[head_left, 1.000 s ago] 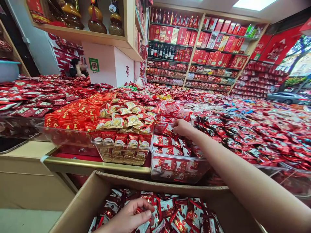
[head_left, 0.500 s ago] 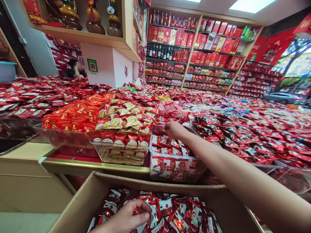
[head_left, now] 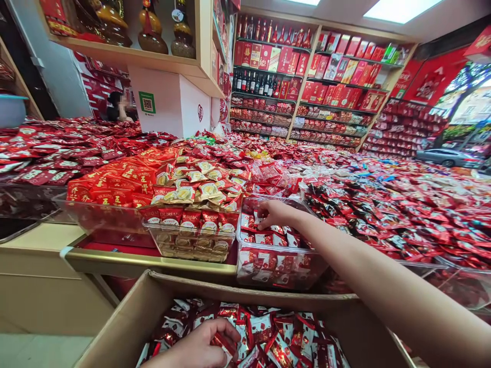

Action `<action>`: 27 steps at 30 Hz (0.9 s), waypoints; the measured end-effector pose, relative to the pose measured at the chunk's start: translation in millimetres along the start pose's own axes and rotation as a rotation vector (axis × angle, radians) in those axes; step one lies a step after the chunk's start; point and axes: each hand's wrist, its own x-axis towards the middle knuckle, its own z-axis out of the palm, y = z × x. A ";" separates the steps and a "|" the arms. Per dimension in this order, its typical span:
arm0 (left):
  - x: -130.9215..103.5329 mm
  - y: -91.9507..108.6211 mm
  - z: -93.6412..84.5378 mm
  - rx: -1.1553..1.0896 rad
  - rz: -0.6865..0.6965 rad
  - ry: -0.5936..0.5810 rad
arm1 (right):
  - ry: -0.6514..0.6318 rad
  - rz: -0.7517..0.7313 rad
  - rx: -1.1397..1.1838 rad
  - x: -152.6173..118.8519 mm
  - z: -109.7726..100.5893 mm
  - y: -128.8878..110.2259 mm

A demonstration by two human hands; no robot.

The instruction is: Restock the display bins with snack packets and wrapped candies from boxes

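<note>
My left hand (head_left: pixel 203 341) is inside a cardboard box (head_left: pixel 245 295), its fingers curled round a small red wrapped candy (head_left: pixel 225 346). Loose red-and-white wrapped candies (head_left: pixel 263 327) cover the visible bottom of the box. Stretched forward, my right hand (head_left: pixel 278 213) reaches into a clear plastic bin (head_left: pixel 276 250) of similar wrapped candies (head_left: pixel 268 238). Its fingers are bent down and closed at a candy among the neat rows; the fingertips are partly hidden.
Left of the bin stands a clear container of gold durian packets (head_left: pixel 192 225), then red packets (head_left: pixel 111 189). Dark red packets (head_left: pixel 341 204) are heaped to the right. A gold-edged counter (head_left: pixel 153 263) runs behind the box. Stocked shelves (head_left: pixel 303 76) and a person (head_left: pixel 120 107) are farther back.
My right hand has lowered from above the bin's back part to the candies. In the box, my left hand has turned slightly, and the red candy in its fingers shows more.
</note>
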 end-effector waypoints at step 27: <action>-34.6 58.4 19.8 -0.844 0.285 -0.086 | -0.137 0.104 1.241 -157.2 119.8 -103.0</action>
